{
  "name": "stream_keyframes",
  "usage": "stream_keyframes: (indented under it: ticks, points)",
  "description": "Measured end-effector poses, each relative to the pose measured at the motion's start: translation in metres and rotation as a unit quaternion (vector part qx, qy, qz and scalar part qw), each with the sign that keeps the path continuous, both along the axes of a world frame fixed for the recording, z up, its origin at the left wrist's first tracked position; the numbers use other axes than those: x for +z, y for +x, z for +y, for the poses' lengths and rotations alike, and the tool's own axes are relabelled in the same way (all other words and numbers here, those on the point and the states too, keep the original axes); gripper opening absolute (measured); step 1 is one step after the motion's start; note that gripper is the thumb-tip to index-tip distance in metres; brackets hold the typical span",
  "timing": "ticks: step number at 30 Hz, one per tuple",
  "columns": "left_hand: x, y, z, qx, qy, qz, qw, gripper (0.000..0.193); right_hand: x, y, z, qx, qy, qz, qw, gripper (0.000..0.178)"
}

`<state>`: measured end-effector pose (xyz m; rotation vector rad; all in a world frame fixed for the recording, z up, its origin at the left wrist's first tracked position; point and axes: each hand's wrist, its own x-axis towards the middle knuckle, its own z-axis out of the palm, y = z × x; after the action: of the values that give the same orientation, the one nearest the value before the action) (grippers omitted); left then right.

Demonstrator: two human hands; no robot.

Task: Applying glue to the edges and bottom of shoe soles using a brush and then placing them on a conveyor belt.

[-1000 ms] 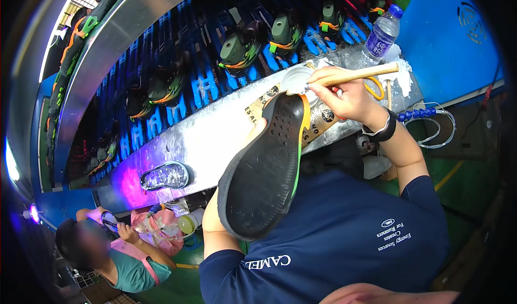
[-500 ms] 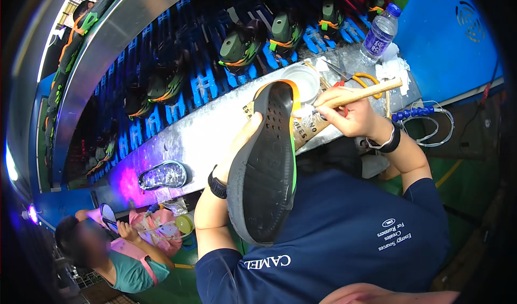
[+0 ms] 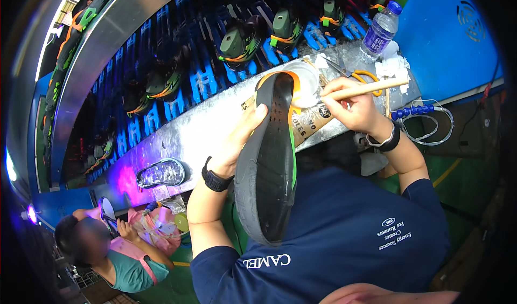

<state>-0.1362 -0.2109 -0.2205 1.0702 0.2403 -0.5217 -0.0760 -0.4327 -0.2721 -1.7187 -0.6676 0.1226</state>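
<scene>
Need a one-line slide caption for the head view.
Left hand holds a dark shoe sole upright while the right hand grips a wooden-handled brush.

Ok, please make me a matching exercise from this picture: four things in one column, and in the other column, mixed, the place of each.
Things:
1. shoe sole
2. wooden brush handle
3. plastic bottle
4. orange-handled scissors

Places:
A. standing at the far right end of the metal ledge
B. held in the left hand
C. lying on the ledge beyond the right hand
D. held in the right hand

Pairs: 1-B, 2-D, 3-A, 4-C
</scene>
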Motion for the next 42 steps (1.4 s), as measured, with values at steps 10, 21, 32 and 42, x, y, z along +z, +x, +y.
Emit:
stream_keyframes:
  ticks: [10,21,32,42]
  points:
    - [-0.010,0.011,-0.002,-0.050,0.054,-0.088,0.993,0.058,-0.006,0.005,0.008,-0.017,0.068,-0.012,0.997,0.005]
    - [-0.016,0.021,-0.001,-0.043,0.092,-0.088,0.991,0.075,0.016,-0.030,-0.003,0.091,0.079,-0.047,0.992,0.008]
    - [-0.003,0.025,-0.008,-0.069,0.116,-0.126,0.983,0.063,0.021,-0.046,-0.009,0.173,0.118,-0.044,0.977,0.010]
    - [-0.003,0.019,-0.012,-0.119,0.119,-0.175,0.970,0.063,0.013,-0.002,-0.006,0.014,0.091,-0.118,0.989,0.004]
